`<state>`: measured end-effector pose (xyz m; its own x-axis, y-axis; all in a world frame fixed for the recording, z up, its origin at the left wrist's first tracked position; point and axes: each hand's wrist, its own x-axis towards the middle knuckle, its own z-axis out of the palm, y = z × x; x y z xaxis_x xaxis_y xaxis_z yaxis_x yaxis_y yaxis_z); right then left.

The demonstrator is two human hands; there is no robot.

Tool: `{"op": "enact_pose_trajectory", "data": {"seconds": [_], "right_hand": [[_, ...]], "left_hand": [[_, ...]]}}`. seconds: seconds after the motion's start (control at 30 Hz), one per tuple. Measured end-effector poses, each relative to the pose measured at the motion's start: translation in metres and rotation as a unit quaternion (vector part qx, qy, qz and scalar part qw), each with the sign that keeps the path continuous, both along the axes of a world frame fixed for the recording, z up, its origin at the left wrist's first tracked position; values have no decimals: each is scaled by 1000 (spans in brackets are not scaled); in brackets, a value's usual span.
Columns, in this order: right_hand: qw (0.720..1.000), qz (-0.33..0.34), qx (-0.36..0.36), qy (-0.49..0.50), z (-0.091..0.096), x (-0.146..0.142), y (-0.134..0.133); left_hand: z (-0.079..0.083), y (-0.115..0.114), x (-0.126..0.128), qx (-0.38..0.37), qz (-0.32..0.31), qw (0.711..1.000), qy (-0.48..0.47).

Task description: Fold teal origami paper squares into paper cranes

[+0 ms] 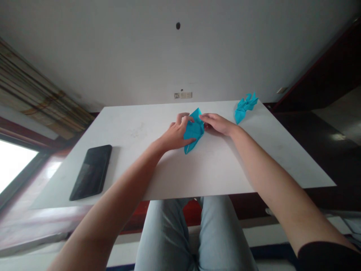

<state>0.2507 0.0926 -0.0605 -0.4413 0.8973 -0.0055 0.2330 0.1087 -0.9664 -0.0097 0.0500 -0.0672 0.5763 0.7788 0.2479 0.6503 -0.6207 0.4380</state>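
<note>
A dark tablet (91,172) lies flat at the lower left of the white bench (214,169), well apart from the hands, likely parked out of their way. Near the frame's centre, the left hand (176,133) is curled and clamped on a blue sheet (194,131), thumb at its lower edge and fingers over its upper left, seemingly to steady it. The right hand (218,123), fingers nearly together, touches the sheet's top corner; whether it pinches or presses cannot be told. A folded blue piece (244,106) rests at the upper right.
</note>
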Motion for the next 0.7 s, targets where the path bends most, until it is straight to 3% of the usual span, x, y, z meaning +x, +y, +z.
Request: {"op": "enact_pose_trajectory", "data": {"seconds": [0.23,0.5,0.7], "right_hand": [[1000,13,-9,-5,-3,4,0],[998,37,-25,34,-2,10,4],[994,83,-53,46,1,12,2]], "left_hand": [[12,-6,3,-46,-13,997,67],[7,-2,1,-37,-6,998,58],[15,-7,5,-45,-3,996,82]]}}
